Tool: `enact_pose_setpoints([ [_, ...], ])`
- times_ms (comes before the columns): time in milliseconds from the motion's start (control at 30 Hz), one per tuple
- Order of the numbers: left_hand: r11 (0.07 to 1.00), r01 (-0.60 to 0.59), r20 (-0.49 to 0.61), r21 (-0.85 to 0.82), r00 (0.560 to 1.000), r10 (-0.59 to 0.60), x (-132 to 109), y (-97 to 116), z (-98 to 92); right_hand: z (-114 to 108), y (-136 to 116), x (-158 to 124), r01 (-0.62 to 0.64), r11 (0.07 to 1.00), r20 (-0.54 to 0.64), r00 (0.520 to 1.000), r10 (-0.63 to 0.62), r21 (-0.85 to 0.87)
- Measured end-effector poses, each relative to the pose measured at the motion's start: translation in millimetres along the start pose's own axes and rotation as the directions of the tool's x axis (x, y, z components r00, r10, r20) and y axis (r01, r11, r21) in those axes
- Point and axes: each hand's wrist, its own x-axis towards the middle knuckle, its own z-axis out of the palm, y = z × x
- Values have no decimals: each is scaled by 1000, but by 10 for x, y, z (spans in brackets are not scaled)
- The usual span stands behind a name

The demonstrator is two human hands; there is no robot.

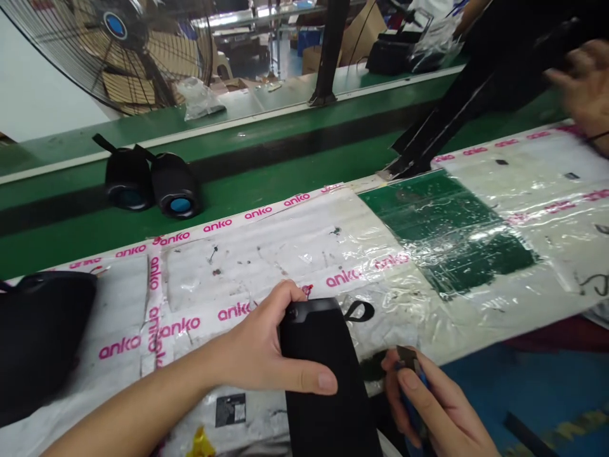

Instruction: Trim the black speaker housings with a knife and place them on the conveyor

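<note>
A black fabric-covered portable speaker (323, 368) with a small strap loop (360, 311) stretches from the bench toward the lower edge of the view. My left hand (271, 355) grips its upper end, thumb across the front and fingers behind the far side. A bit of red (309, 290) shows just above that end. To the right of the speaker, my right hand (432, 400) is closed round a blue-handled hand tool (413, 412). Its short metal head (406, 356) points up past the thumb; whether it is cutters or a knife I cannot tell.
Two small black speakers (152, 184) stand on the green conveyor (266, 165) behind the bench. Taped white sheeting (266, 266) covers the bench. At left lies a blurred black item (42, 343). A fan (118, 51) and dark post (328, 51) rise behind. Another person's hand (583, 86) is at right.
</note>
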Motion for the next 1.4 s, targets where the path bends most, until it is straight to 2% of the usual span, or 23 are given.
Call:
enact_pose_setpoints([
  [133,988,-16,-29,151,999,20,-104,134,-25,22,-27,8,-7,1000,6,1000,7,-5],
  [267,934,120,-51,337,993,-110,-288,489,-100,22,-101,9,-26,997,44,999,29,-66],
  [367,846,186,-30,500,980,-197,-345,635,-145,-70,-169,-14,-18,976,95,995,40,-217],
  [433,851,153,-1,503,984,-176,-314,592,-155,-153,-242,-40,76,912,111,993,-34,-403],
  [500,895,102,18,434,992,-122,-257,479,-145,-194,-357,-60,292,741,203,956,-212,-604],
  [533,914,81,23,397,995,-97,-231,417,-134,-186,-430,-62,426,601,290,904,-314,-676],
  [600,937,58,20,344,997,-69,-194,321,-112,-108,-592,-36,648,261,495,734,-465,-716],
  [633,944,58,18,324,998,-68,-185,292,-103,-48,-670,-9,702,109,572,651,-500,-704],
  [667,950,62,20,307,997,-72,-181,274,-98,17,-739,24,727,-10,633,591,-500,-687],
  [733,957,78,19,279,996,-87,-181,260,-98,135,-836,93,736,-131,698,546,-463,-664],
  [867,963,83,23,256,995,-92,-183,248,-110,232,-874,152,753,-161,740,541,-399,-638],
  [1267,955,66,-7,290,998,-67,-158,251,-71,202,-821,140,750,-188,755,547,-363,-634],
  [1400,951,27,-4,308,1000,-27,-143,276,-49,224,-806,140,722,-260,759,547,-353,-641],
])
